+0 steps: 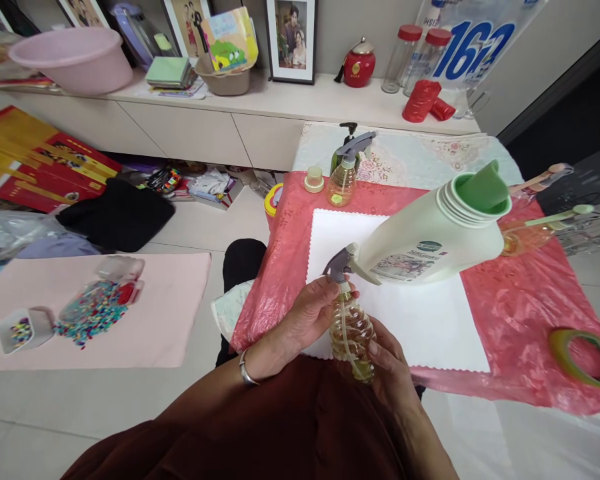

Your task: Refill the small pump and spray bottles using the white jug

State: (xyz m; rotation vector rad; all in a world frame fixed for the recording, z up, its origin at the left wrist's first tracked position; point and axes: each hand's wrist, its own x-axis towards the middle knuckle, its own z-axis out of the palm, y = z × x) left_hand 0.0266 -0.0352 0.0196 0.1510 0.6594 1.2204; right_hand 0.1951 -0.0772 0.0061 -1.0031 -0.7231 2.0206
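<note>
A clear ribbed spray bottle (349, 328) with a grey trigger head is held close to my body at the table's near edge. My left hand (313, 308) pinches the neck just under the trigger head. Around the lower body of the bottle curls my right hand (391, 363). Behind it, a large pale-green jug (425, 233) stands on a white scalloped sheet (445, 333), with a green funnel-like piece (483, 187) in its mouth. A second spray bottle (343, 181) stands farther back, beside a pale cap (314, 179).
Red plastic (525, 320) covers the table. A roll of tape (587, 360) lies at the right edge, and a dark pump bottle (349, 140) stands at the back. Leftward, a pink mat (175, 320) bears coloured beads (93, 313). A white cabinet (190, 123) lines the wall.
</note>
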